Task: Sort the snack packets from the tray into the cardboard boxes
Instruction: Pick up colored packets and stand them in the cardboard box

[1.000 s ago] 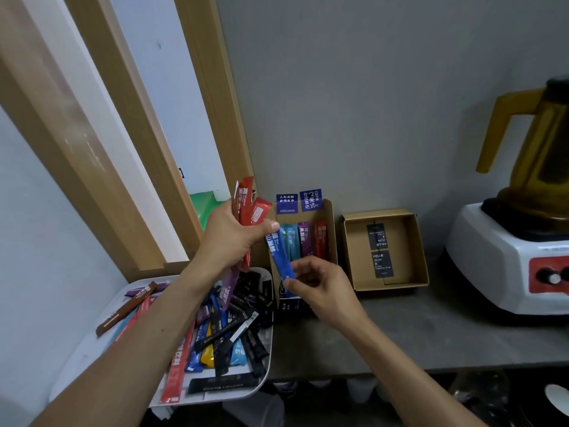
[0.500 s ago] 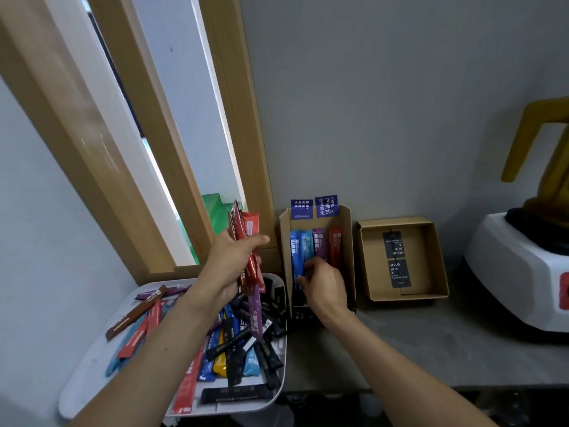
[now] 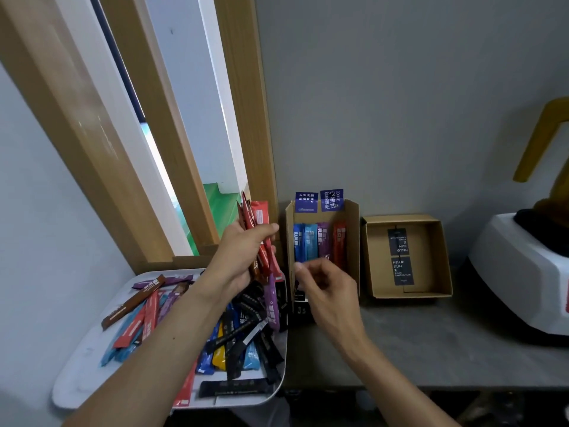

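A white tray (image 3: 80, 374) at the lower left holds a heap of snack packets (image 3: 243, 331) in black, blue, red, purple and yellow. Above it, my left hand (image 3: 243, 257) grips a bundle of red packets (image 3: 260, 217), with a purple one hanging below. A narrow cardboard box (image 3: 352, 241) stands against the wall, with blue, light blue, purple and red packets (image 3: 311, 241) upright inside. My right hand (image 3: 323, 285) hovers at that box's front, fingers loosely curled, holding nothing. To the right lies a wider, shallow cardboard box (image 3: 440, 257) with only black cards in it.
The boxes sit on a grey counter (image 3: 431, 349), and the tray overhangs its left end. A white blender base with a yellow jug (image 3: 523, 272) stands at the far right. A wooden window frame (image 3: 243, 118) rises behind the tray.
My right hand carried a dark blue packet into the narrow box, let it go, and has drawn back with nothing in it. The left hand keeps its red bundle.
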